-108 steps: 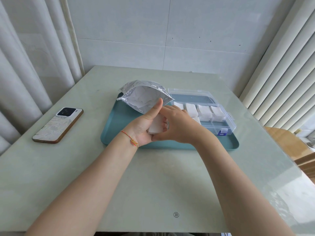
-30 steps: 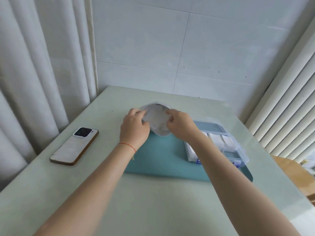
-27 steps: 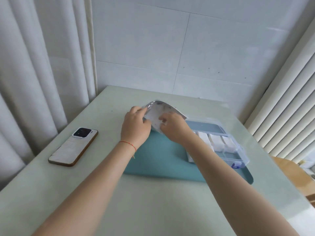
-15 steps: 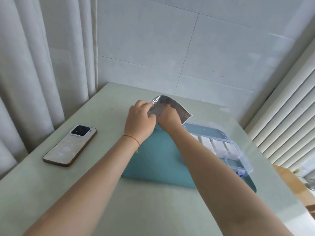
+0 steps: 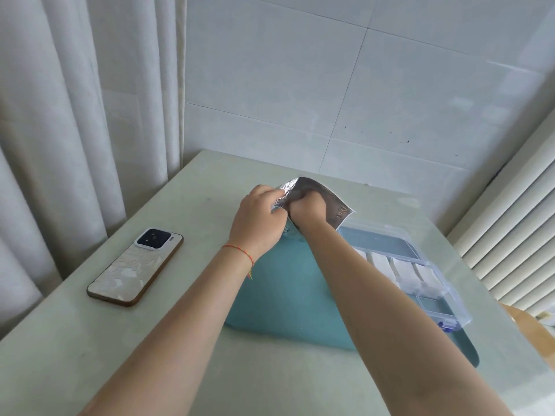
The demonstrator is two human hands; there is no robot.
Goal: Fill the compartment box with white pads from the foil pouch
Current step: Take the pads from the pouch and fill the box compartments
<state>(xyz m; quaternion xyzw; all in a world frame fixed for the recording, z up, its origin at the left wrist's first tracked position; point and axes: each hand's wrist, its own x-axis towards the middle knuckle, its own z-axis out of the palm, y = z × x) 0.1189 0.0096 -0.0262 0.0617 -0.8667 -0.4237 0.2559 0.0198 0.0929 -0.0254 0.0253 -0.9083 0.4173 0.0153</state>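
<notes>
Left hand (image 5: 258, 219) pinches the foil pouch (image 5: 318, 202) mouth, held above the far tray (image 5: 270, 289) edge. Right hand (image 5: 306, 207) reaches inside; fingers hidden, grasp unclear. Compartment box (image 5: 420, 274), right on tray, holds several white pads (image 5: 402, 270); near compartment looks unfilled. Partly done.

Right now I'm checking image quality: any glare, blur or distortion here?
Head view: even daylight, soft shadows; faint sheen on the table; the foil pouch shines only dully; wide-angle bending of curtain and wall lines; slight softness round the left hand and right hand.
</notes>
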